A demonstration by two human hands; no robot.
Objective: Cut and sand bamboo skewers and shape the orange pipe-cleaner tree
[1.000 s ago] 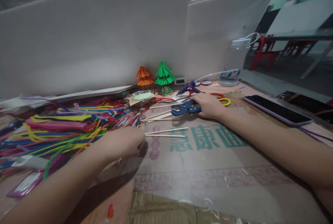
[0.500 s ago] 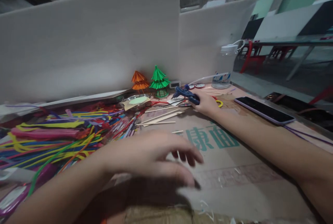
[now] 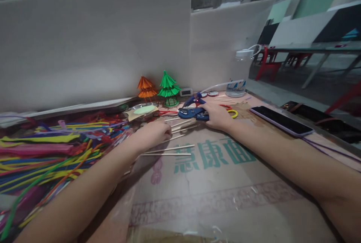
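Note:
My right hand [image 3: 216, 116] rests far out on the cardboard sheet [image 3: 214, 183], fingers closed round the handle of blue cutting pliers [image 3: 189, 113]. A blue glue gun [image 3: 194, 101] with a red light lies just behind them. My left hand [image 3: 153, 133] reaches forward with fingers curled onto thin wooden sticks [image 3: 180, 124] near the pliers; whether it grips one I cannot tell. Two more wooden sticks [image 3: 169, 151] lie just in front of it.
A heap of coloured pipe cleaners [image 3: 53, 145] fills the left side. An orange paper tree [image 3: 146, 87] and a green paper tree [image 3: 168, 87] stand by the white partition [image 3: 96, 47]. A phone [image 3: 280, 121], a water bottle [image 3: 239, 73] and yellow-handled scissors [image 3: 231, 111] lie to the right.
My left hand has moved from near me forward to the sticks beside the pliers. My right hand has come off the glue gun and back onto the blue pliers. The view has shifted a little.

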